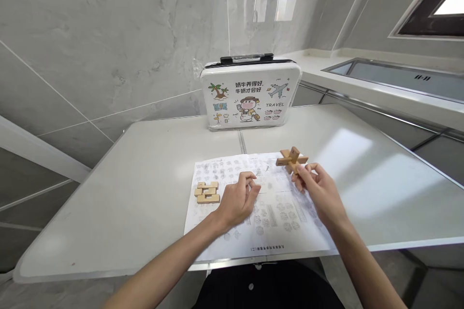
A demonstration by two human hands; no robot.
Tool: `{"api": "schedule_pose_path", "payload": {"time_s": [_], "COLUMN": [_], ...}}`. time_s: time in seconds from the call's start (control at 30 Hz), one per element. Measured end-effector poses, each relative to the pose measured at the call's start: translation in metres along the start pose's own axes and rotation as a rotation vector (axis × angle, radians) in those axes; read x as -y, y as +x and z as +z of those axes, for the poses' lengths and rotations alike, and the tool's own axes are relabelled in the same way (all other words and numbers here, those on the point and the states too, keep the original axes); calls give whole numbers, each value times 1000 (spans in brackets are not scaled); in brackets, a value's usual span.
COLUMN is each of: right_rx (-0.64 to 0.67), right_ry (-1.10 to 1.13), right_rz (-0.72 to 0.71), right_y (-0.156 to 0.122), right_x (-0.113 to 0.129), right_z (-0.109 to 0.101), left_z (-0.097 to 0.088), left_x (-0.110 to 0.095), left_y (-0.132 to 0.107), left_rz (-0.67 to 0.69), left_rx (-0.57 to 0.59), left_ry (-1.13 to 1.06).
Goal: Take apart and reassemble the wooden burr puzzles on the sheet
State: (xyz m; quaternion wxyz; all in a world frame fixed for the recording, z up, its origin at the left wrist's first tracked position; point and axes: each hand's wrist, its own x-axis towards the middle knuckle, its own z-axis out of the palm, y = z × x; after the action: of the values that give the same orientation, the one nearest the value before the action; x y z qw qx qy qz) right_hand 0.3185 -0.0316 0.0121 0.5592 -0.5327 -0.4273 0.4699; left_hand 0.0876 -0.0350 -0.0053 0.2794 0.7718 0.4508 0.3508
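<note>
My right hand (321, 188) pinches a partly interlocked wooden burr puzzle (292, 159) by its near side, above the right edge of a printed sheet (268, 241). Its light-brown bars cross and stick out several ways. Over the middle of the sheet is my left hand (239, 198), its fingers loosely bent and a gap between thumb and forefinger; nothing shows in it. Just left of that hand, a flat group of notched wooden pieces (207, 198) lies on the paper's left part. The sheet carries small puzzle drawings and print that appears upside down.
A white cartoon-printed case (250, 106) with a black handle, partly wrapped in clear plastic, stands at the back of the white table (145, 203). Grey tiled wall rises behind it. On the right runs a counter (384, 82) with a dark glass-topped inset.
</note>
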Motion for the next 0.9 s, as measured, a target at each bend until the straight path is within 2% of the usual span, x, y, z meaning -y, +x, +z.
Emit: {"api": "schedule_pose_path", "payload": {"time_s": [0.17,0.33,0.53,0.9], "right_rx": [-178,-219,-193,-152], "right_ry": [-449,-718,-816,-795], "right_rz": [-137,-203,-207,-187], "right_y": [38,58,67,67], "right_x": [-5,-15,-26,-39], "right_z": [-27,-40,-43,-38], "left_z": [1,2,4,4], "left_x": [-2,-1,0,2], "left_y": [0,0,0,1], "left_rz": [1,6,16,17], "left_rx": [57,66,82,94], "left_ry": [33,69,80,92]}}
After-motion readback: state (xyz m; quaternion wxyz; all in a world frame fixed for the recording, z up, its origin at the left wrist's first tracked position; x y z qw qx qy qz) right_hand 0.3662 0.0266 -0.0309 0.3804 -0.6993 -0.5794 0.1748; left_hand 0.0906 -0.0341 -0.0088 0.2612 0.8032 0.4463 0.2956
